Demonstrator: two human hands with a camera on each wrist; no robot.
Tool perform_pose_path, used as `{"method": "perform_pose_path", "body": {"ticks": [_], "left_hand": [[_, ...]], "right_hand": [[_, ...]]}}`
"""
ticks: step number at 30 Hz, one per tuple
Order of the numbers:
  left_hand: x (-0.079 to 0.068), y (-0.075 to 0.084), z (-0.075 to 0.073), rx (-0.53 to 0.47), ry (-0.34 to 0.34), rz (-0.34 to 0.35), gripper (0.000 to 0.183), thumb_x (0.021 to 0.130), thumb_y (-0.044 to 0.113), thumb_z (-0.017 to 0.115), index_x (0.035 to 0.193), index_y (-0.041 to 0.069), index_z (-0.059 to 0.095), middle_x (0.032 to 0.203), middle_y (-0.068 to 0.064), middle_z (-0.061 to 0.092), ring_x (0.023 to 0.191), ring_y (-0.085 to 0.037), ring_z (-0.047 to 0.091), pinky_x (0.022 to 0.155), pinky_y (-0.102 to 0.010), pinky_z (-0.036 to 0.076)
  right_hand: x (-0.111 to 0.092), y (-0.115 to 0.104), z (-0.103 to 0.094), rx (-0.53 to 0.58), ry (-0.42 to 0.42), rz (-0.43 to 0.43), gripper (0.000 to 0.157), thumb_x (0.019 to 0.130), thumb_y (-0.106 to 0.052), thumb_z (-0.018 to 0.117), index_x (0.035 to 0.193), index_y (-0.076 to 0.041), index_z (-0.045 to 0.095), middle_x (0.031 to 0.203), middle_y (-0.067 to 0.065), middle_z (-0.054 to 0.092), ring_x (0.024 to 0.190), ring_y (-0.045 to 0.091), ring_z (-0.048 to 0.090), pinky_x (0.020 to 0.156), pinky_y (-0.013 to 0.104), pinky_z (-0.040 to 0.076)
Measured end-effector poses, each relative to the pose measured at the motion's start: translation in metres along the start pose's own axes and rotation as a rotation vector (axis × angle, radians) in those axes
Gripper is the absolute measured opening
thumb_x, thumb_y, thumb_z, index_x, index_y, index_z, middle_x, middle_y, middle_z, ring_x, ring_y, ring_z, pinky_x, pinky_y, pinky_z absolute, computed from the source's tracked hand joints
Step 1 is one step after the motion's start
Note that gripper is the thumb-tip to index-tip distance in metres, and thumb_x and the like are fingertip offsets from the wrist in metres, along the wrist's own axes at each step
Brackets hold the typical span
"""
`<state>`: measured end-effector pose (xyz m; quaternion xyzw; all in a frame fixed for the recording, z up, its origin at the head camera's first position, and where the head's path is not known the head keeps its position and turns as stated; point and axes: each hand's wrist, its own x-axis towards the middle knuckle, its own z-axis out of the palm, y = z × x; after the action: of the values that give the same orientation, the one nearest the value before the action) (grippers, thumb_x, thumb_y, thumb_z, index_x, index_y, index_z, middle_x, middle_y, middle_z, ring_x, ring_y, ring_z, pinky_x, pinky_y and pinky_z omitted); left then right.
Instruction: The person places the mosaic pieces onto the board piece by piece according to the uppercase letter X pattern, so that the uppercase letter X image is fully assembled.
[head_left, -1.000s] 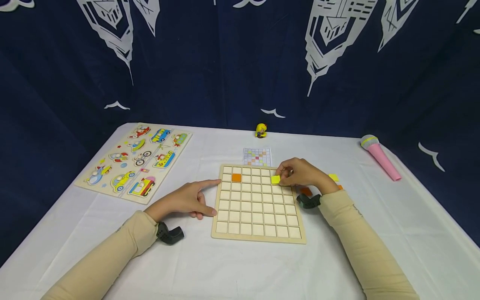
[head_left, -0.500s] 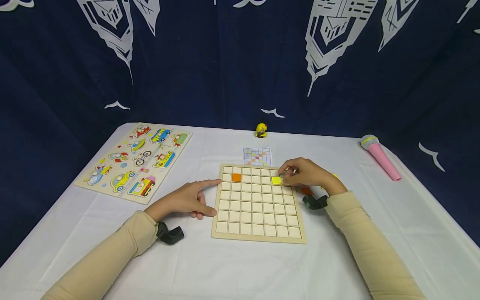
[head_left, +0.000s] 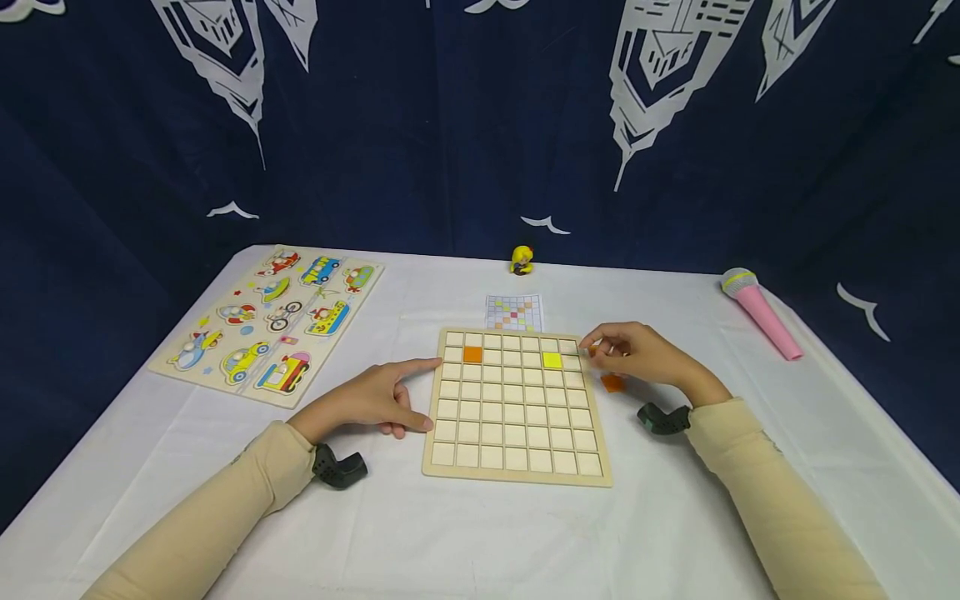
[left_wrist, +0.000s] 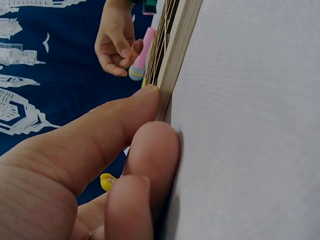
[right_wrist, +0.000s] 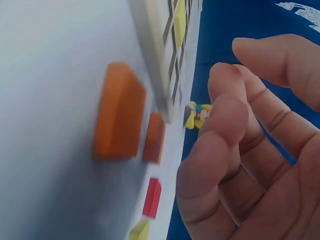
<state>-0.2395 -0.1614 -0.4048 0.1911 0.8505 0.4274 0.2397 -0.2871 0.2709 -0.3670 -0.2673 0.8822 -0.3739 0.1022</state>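
Note:
A wooden grid board (head_left: pixel 517 479) lies flat on the white table, with an orange tile (head_left: pixel 473 355) and a yellow tile (head_left: pixel 552 360) in its second row from the back. My left hand (head_left: pixel 367 398) rests at the board's left edge, thumb and index finger stretched out against it. Over the back right corner hovers my right hand (head_left: pixel 645 357), fingers loosely bent and holding nothing. Beside the board in the right wrist view lie a near orange tile (right_wrist: pixel 120 112), another orange tile (right_wrist: pixel 154 137), a red tile (right_wrist: pixel 152 197) and a yellow tile (right_wrist: pixel 140 230).
Behind the board lies a small coloured pattern card (head_left: pixel 513 313), with a yellow figurine (head_left: pixel 521 260) beyond it. A vehicle puzzle board (head_left: pixel 247 329) is at the left. At the far right lies a pink toy microphone (head_left: pixel 765 317). A dark blue curtain (head_left: pixel 450 150) hangs behind.
The right hand has let go of the yellow tile, which now sits in the grid, and has moved right past the board's edge. The left hand has stayed put.

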Motion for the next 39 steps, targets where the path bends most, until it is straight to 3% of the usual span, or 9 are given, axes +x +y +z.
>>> {"method": "perform_pose_path", "body": {"ticks": [7, 14, 20, 29, 39], "left_hand": [[0.000, 0.000, 0.001, -0.002, 0.001, -0.004, 0.099, 0.087, 0.021, 0.093, 0.169, 0.014, 0.037, 0.062, -0.004, 0.066, 0.049, -0.011, 0.057, 0.052, -0.024, 0.041], [0.001, 0.000, 0.001, -0.002, -0.002, -0.006, 0.099, 0.087, 0.021, 0.093, 0.169, 0.013, 0.037, 0.062, -0.004, 0.066, 0.050, -0.011, 0.057, 0.052, -0.023, 0.042], [0.000, 0.000, 0.001, -0.006, -0.005, 0.001, 0.100, 0.087, 0.020, 0.093, 0.169, 0.012, 0.037, 0.061, -0.004, 0.065, 0.049, -0.011, 0.057, 0.051, -0.023, 0.042], [-0.001, -0.001, 0.000, -0.010, -0.001, -0.012, 0.100, 0.087, 0.021, 0.093, 0.169, 0.012, 0.037, 0.062, -0.005, 0.065, 0.049, -0.012, 0.058, 0.052, -0.024, 0.041], [0.000, -0.003, -0.001, -0.015, -0.001, 0.006, 0.099, 0.087, 0.020, 0.092, 0.169, 0.009, 0.037, 0.061, -0.004, 0.066, 0.049, -0.011, 0.058, 0.052, -0.023, 0.043]], "right_hand": [[-0.018, 0.009, -0.007, 0.018, 0.005, 0.020, 0.024, 0.097, 0.002, 0.070, 0.120, 0.005, 0.075, 0.103, 0.011, 0.072, 0.073, 0.012, 0.056, 0.067, 0.024, 0.049], [-0.029, 0.016, -0.013, 0.049, -0.081, 0.044, 0.031, 0.091, 0.002, 0.080, 0.121, 0.009, 0.071, 0.088, 0.001, 0.065, 0.071, 0.011, 0.054, 0.066, 0.023, 0.046], [-0.034, 0.023, -0.014, 0.097, -0.131, 0.091, 0.037, 0.090, 0.002, 0.081, 0.125, 0.010, 0.071, 0.089, 0.000, 0.064, 0.071, 0.011, 0.052, 0.066, 0.022, 0.045], [-0.036, 0.031, -0.011, 0.164, -0.099, 0.108, 0.039, 0.092, 0.004, 0.080, 0.126, 0.015, 0.068, 0.088, 0.002, 0.064, 0.071, 0.010, 0.053, 0.066, 0.021, 0.046], [-0.034, 0.032, -0.009, 0.121, -0.068, 0.147, 0.033, 0.090, 0.003, 0.083, 0.120, 0.013, 0.072, 0.087, 0.006, 0.064, 0.069, 0.009, 0.051, 0.065, 0.021, 0.045]]}}
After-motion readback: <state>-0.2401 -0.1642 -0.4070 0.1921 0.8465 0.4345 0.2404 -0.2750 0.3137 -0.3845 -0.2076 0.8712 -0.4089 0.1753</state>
